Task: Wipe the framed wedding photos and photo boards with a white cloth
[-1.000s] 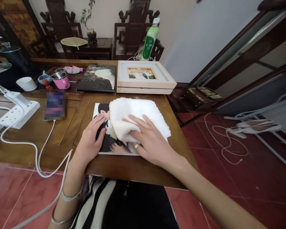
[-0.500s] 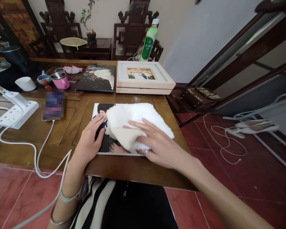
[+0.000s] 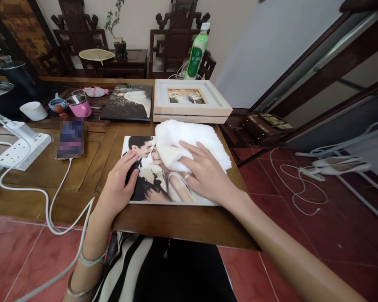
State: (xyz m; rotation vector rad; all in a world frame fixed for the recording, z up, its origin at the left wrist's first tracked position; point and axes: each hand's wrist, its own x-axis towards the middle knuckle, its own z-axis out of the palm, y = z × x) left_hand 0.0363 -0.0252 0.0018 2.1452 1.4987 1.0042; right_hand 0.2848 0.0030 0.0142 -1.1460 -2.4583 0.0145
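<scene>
A photo panel (image 3: 153,180) showing two people lies flat on the wooden table. My left hand (image 3: 119,178) rests on its left edge, fingers stretched out and holding nothing. Over the panel's upper right spreads a fluffy white cloth (image 3: 204,134), part of it reaching past the panel's edges. My right hand (image 3: 204,170) presses on this cloth and grips it, with a fold bunched by the fingers. Beneath the cloth and the right hand, the panel's right part is hidden.
Behind the panel stand a pale box frame (image 3: 192,119) and a dark picture panel (image 3: 113,105). To the left are a power strip (image 3: 22,151), a phone (image 3: 71,140) on a white cable, a pink mug (image 3: 82,108) and a white cup (image 3: 33,111). A green bottle (image 3: 195,56) stands at the back.
My right hand has slid the white cloth up and to the right across the panel, uncovering the faces and more of the picture. My left hand has stayed in place.
</scene>
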